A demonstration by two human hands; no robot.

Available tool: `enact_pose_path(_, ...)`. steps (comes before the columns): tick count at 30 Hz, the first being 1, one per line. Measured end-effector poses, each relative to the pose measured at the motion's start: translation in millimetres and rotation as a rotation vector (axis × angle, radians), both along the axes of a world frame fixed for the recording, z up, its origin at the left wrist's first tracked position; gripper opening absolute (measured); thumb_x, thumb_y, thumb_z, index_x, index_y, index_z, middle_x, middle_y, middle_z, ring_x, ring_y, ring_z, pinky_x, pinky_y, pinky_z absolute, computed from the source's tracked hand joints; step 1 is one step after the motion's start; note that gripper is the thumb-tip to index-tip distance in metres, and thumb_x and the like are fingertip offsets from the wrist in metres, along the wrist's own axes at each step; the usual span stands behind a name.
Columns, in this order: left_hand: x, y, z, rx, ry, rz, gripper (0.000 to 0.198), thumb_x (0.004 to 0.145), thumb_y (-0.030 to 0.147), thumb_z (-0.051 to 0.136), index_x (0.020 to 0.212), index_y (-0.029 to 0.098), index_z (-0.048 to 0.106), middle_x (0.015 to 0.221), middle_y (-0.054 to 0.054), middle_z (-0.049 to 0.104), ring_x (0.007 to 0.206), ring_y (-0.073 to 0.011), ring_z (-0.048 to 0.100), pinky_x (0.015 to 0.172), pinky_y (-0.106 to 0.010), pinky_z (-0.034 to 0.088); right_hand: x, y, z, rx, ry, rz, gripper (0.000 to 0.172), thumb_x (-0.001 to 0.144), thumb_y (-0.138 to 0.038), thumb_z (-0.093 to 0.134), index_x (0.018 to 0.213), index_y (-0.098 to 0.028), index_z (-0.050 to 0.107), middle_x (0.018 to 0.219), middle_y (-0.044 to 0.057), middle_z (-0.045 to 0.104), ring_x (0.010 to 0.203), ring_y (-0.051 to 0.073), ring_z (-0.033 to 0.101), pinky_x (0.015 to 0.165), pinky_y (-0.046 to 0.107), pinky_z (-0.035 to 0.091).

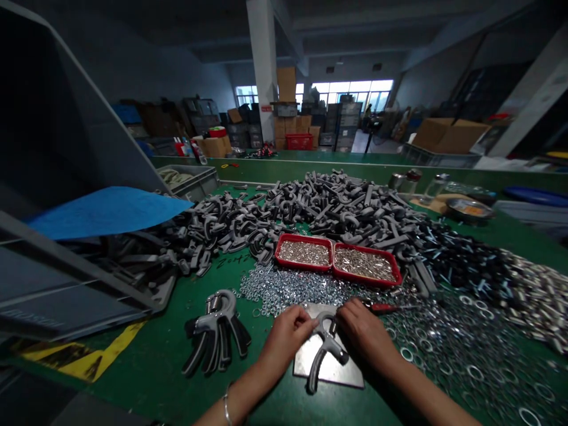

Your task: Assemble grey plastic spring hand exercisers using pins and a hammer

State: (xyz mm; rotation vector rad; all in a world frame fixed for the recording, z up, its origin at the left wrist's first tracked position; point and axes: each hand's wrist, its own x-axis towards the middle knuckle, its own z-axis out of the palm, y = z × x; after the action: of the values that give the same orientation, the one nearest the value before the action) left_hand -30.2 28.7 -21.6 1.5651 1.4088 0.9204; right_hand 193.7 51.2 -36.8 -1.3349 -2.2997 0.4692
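A grey hand grip strengthener (318, 362) with a coil spring lies on a flat metal plate (348, 375) in front of me. My left hand (290, 334) pinches the left side of its curved top. My right hand (366, 331) has curled fingers at the spring side of the same strengthener; its fingertips are partly hidden. Just beyond the right hand lies a screwdriver with a red handle (384, 308). To the left, several assembled hand grip strengtheners (217, 334) rest together in a row on the green table.
Two red trays (306, 267) of small metal parts stand behind the plate among loose nuts (277, 290). A heap of grey handles (346, 207) lies beyond. At right are metal rings (474, 373), black-headed bolts (465, 260) and metal sleeves (539, 290). A tilted grey crate (66, 284) stands left.
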Motion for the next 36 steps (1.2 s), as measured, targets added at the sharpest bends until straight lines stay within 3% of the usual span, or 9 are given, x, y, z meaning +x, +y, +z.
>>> enact_pose_path(5,22,7,-15.5,0.19,0.331,-0.082,0.016,0.088,0.022,0.066,0.074,0.018,0.058,0.084,-0.001,0.06,0.09,-0.0207,0.056,0.082,-0.033,0.041,20,-7,4.3,0.096,-0.167,-0.06,0.028,0.095,-0.025,0.054,0.12,-0.015,0.059,0.112,0.016,0.063,0.103,0.031,0.056,0.088,0.044,0.048)
enact_pose_path(10,29,9,-23.4,0.314,0.634,-0.155,0.014,0.091,0.024,0.064,0.081,0.016,0.061,0.087,-0.005,0.063,0.089,-0.0232,0.057,0.082,-0.036,0.044,61,-22,-4.8,0.124,-0.479,-0.194,0.012,0.088,-0.028,0.059,0.087,-0.017,0.063,0.086,0.016,0.067,0.086,0.034,0.061,0.075,0.045,0.051)
enact_pose_path(13,31,11,-26.1,0.534,0.818,-0.307,0.015,0.096,0.021,0.056,0.083,0.014,0.063,0.087,-0.007,0.063,0.085,-0.0245,0.057,0.079,-0.038,0.044,68,-28,-7.1,-0.003,-0.311,-0.256,0.012,0.089,-0.031,0.055,0.084,-0.021,0.057,0.082,0.01,0.065,0.08,0.029,0.062,0.071,0.039,0.051)
enact_pose_path(18,30,1,-20.2,0.641,0.851,-0.482,0.028,0.1,0.027,0.048,0.081,0.015,0.065,0.085,-0.005,0.065,0.084,-0.0233,0.058,0.078,-0.038,0.046,57,-43,15.3,-0.269,0.144,-0.194,0.024,0.097,-0.037,0.043,0.115,-0.023,0.047,0.099,0.009,0.069,0.084,0.024,0.067,0.076,0.034,0.053)
enact_pose_path(21,27,-20,-12.9,0.554,0.87,-0.435,0.038,0.092,0.047,0.061,0.109,0.014,0.066,0.113,-0.011,0.067,0.104,-0.0314,0.057,0.093,-0.049,0.046,53,-53,29.7,-0.341,0.154,-0.145,0.023,0.099,-0.037,0.04,0.115,-0.025,0.051,0.106,0.01,0.07,0.089,0.026,0.069,0.08,0.037,0.052)
enact_pose_path(24,23,-42,-12.5,0.41,0.847,-0.301,0.054,0.087,0.041,0.067,0.135,0.02,0.053,0.14,-0.013,0.053,0.122,-0.0376,0.049,0.103,-0.057,0.041,51,-57,39.3,-0.347,0.127,-0.096,0.019,0.098,-0.036,0.043,0.106,-0.026,0.056,0.1,0.01,0.072,0.083,0.026,0.069,0.077,0.038,0.053)
enact_pose_path(28,22,-53,-26.3,0.328,0.749,-0.2,0.063,0.087,0.022,0.06,0.146,0.018,0.038,0.142,-0.016,0.051,0.128,-0.0348,0.048,0.107,-0.054,0.042,38,-57,53.6,-0.326,0.182,-0.077,0.018,0.099,-0.034,0.043,0.107,-0.026,0.056,0.101,0.009,0.071,0.089,0.024,0.068,0.078,0.036,0.052)
enact_pose_path(33,26,-49,-36.4,0.395,0.742,-0.102,0.092,0.085,0.016,0.057,0.155,0.009,-0.003,0.143,-0.024,0.047,0.126,-0.0355,0.049,0.107,-0.056,0.041,23,-56,56.2,-0.39,0.104,0.065,0.011,0.094,-0.028,0.049,0.097,-0.026,0.059,0.092,0.005,0.072,0.08,0.022,0.067,0.069,0.03,0.047)
enact_pose_path(36,26,-46,-34.2,0.411,0.74,-0.107,0.098,0.082,0.014,0.06,0.155,0.011,-0.007,0.141,-0.023,0.049,0.119,-0.0349,0.053,0.103,-0.055,0.044,34,-59,45.3,-0.485,0.299,-0.079,0.018,0.095,-0.04,0.048,0.098,-0.026,0.058,0.088,0.003,0.071,0.079,0.021,0.065,0.069,0.03,0.048)
